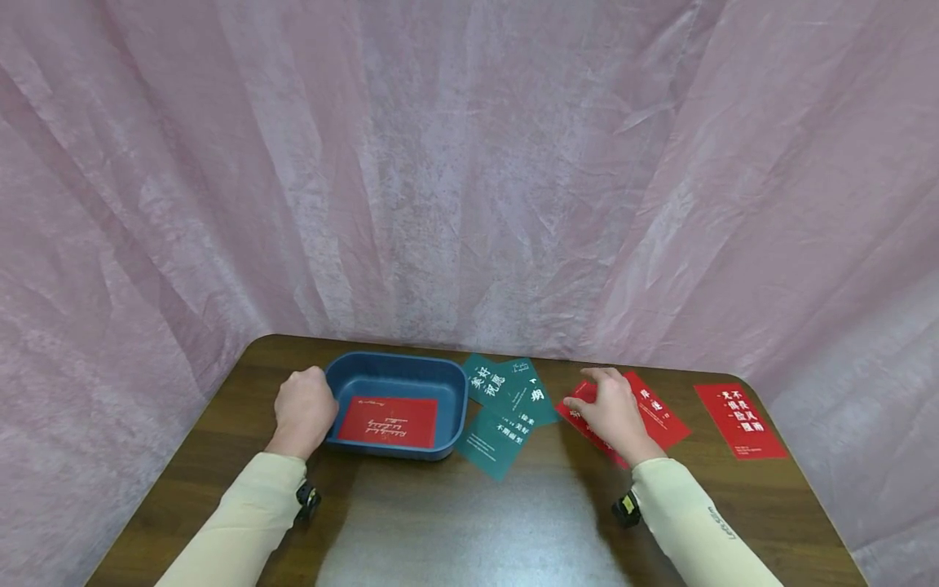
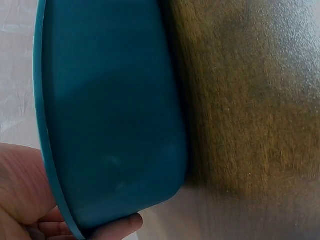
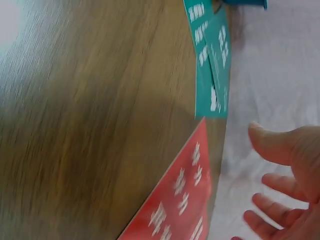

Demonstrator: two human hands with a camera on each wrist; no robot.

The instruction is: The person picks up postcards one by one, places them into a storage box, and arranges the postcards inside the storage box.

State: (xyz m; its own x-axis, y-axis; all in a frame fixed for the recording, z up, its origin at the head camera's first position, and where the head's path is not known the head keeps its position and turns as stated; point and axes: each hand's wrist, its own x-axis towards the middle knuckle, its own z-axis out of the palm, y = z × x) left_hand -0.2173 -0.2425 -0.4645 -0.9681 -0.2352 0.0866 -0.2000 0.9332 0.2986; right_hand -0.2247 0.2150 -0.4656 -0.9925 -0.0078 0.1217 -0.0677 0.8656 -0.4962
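Closest in, both sleeves rest on the brown counter [image 1: 455, 530]. The left hand [image 1: 302, 410] grips the left rim of the blue tray [image 1: 396, 377], which has one red card [image 1: 389, 421] lying flat inside. The right hand [image 1: 612, 412] hovers with loose, spread fingers over a couple of overlapping red cards [image 1: 663, 416]. Green cards [image 1: 506, 408] are fanned out between tray and right hand. Farther right sits a lone red card [image 1: 741, 421], pink curtain [image 1: 469, 163] behind.
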